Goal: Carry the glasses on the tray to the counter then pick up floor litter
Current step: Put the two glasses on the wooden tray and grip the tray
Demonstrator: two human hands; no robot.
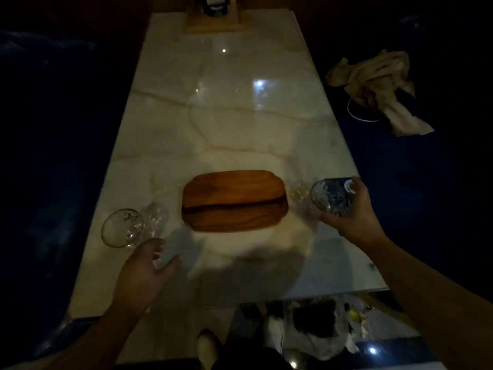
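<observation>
A brown wooden tray (234,200) lies bare on the near half of a pale marble table (226,116). My left hand (145,271) grips the stem of a clear wine glass (125,228), which tilts out over the table's left edge. My right hand (349,212) is wrapped around a second clear glass (329,196) with a white print, held tilted just right of the tray. Below the table's near edge, a clear plastic bag with dark contents and scraps of litter (320,332) lies on the floor.
A wooden holder with a dark bottle (216,17) stands at the table's far end. A crumpled beige cloth (378,86) lies on the dark blue seat to the right. Dark blue seating flanks both sides. My shoe (206,345) shows near the bottom.
</observation>
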